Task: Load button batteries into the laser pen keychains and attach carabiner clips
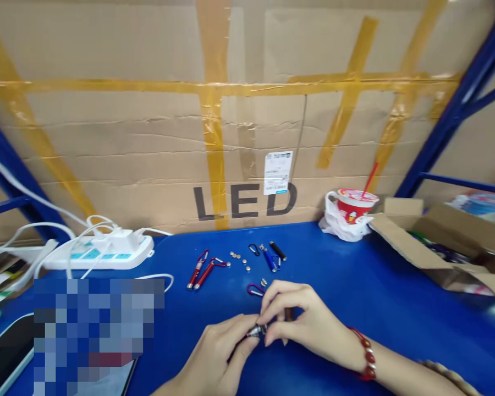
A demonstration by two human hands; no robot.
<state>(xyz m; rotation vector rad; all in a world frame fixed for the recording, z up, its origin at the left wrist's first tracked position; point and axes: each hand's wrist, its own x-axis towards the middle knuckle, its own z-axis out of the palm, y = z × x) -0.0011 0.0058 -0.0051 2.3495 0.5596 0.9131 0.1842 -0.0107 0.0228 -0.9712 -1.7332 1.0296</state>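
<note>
Close to the front of the blue table, my left hand [225, 349] pinches a small silver metal piece [254, 331] between thumb and fingers. My right hand [295, 316] meets it from the right, thumb and forefinger closed at the piece's right end on a small dark part. Something brownish [289, 314] shows under the right fingers; its kind cannot be made out. Just beyond lie a purple carabiner [254, 290] and small silver parts [264, 282]. Farther back are two red mini flashlights [204, 275] with clips, several button cells [244, 262], a blue tube [269, 259] and a black tube [278, 251].
A white power strip [140, 256] with cables stands at the back left, a phone [8, 352] at the front left. At the back right are a red cup [355, 206] in a plastic bag and an open cardboard box [433, 275]. A large carton [157, 154] walls the back.
</note>
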